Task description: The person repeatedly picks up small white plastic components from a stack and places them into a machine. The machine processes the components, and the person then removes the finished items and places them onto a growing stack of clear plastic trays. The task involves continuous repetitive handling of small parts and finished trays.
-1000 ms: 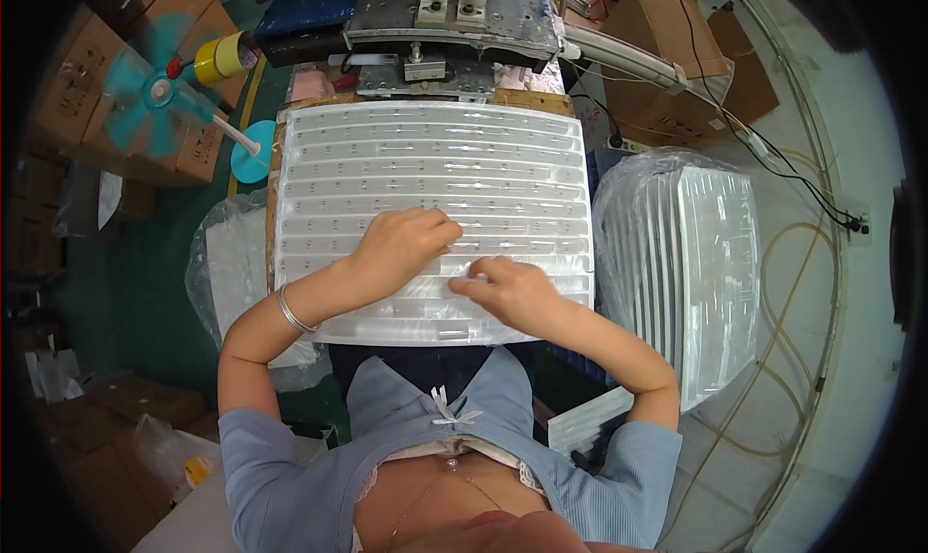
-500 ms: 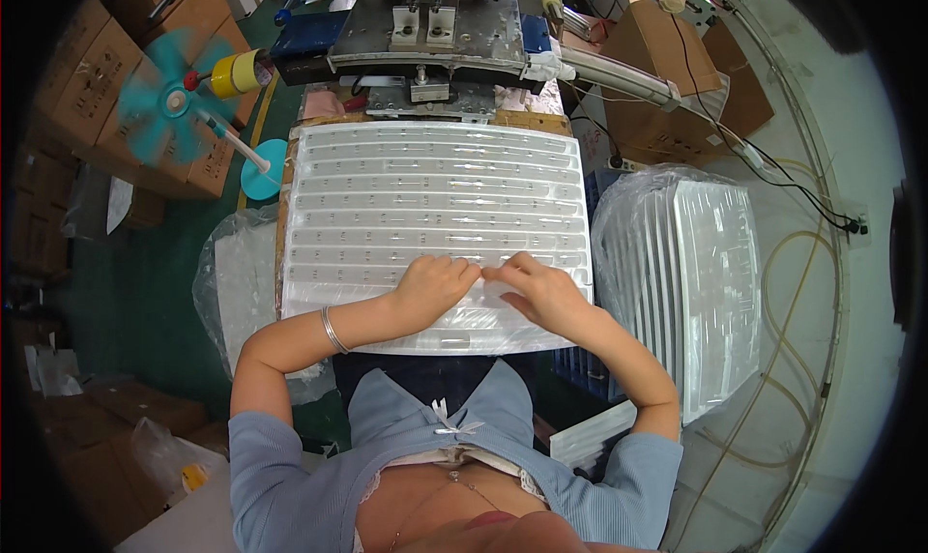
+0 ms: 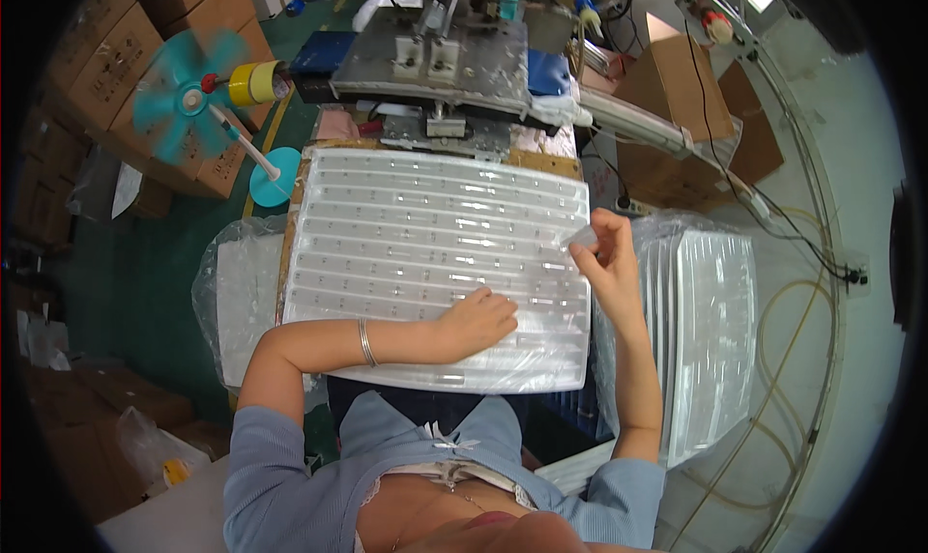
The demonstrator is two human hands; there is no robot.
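A large white ribbed plastic panel (image 3: 425, 234) lies flat in front of me. A thin clear film (image 3: 527, 345) covers its near right part. My left hand (image 3: 478, 323) presses flat on the panel near its front edge, a bracelet on the wrist. My right hand (image 3: 604, 253) is raised at the panel's right edge and pinches a lifted corner of the clear film (image 3: 583, 236) between thumb and fingers.
A stack of similar white panels wrapped in plastic (image 3: 701, 331) stands to my right, another bagged stack (image 3: 242, 292) to my left. A metal press machine (image 3: 440, 60) sits behind the panel. A small teal fan (image 3: 188, 99), a yellow tape roll (image 3: 253, 81), cardboard boxes (image 3: 686, 99) and cables surround the area.
My right hand has moved from the panel's front middle to its right edge and lifted, pulling the film's corner up. My left hand slid slightly toward the front edge.
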